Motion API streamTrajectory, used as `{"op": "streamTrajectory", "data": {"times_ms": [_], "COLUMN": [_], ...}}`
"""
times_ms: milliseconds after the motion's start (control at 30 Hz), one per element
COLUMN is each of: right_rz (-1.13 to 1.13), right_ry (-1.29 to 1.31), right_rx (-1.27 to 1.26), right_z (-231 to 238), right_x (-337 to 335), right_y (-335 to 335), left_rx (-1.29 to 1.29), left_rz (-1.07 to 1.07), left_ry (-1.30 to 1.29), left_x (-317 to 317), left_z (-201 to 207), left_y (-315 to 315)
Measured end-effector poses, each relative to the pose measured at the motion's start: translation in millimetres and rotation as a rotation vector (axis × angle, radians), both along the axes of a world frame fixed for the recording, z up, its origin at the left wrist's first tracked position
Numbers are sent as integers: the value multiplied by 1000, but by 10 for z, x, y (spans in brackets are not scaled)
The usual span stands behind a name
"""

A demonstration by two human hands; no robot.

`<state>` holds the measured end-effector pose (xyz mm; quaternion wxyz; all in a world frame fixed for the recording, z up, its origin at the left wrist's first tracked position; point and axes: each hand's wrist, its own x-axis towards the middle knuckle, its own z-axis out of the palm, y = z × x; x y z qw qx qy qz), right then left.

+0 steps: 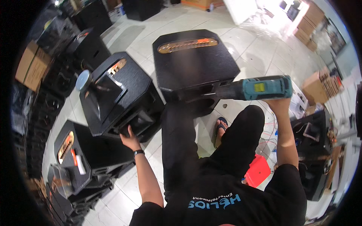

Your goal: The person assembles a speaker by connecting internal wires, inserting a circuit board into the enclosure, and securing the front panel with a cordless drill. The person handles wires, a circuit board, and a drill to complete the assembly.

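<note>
My right hand is wrapped round the grip of a teal and black cordless drill. Its nose points left, and a thin bit reaches the front edge of a black speaker cabinet; whether it touches is unclear. My left hand rests at the lower front of a second black speaker cabinet, beside its horn opening. The thumb stands apart from the fingers, which are partly hidden. On top of that cabinet lies a loose black horn with a round silver driver.
A third cabinet at left carries a white bottle and an orange-red tool. A red plastic case sits on the tiled floor by my leg. Cardboard boxes and speaker parts stand right; more dark cabinets line the left.
</note>
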<state>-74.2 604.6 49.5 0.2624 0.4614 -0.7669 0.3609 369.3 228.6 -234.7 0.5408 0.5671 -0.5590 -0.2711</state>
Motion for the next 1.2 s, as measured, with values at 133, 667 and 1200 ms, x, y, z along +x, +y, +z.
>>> {"op": "streamTrajectory", "data": {"times_ms": [133, 667, 1200], "right_rz": [64, -79, 253], "right_ry": [-67, -800, -1244], "right_rx": [-65, 39, -272], "right_z": [260, -496, -621], "right_x": [197, -634, 707], "right_y": [-79, 255, -20], "left_rx": [-3, -603, 530], "left_rz": [38, 281, 15], "left_ry": [-18, -359, -1829], "left_x": [-159, 1465, 4636], "left_z": [6, 2363, 2739], "left_y": [13, 615, -1784]}}
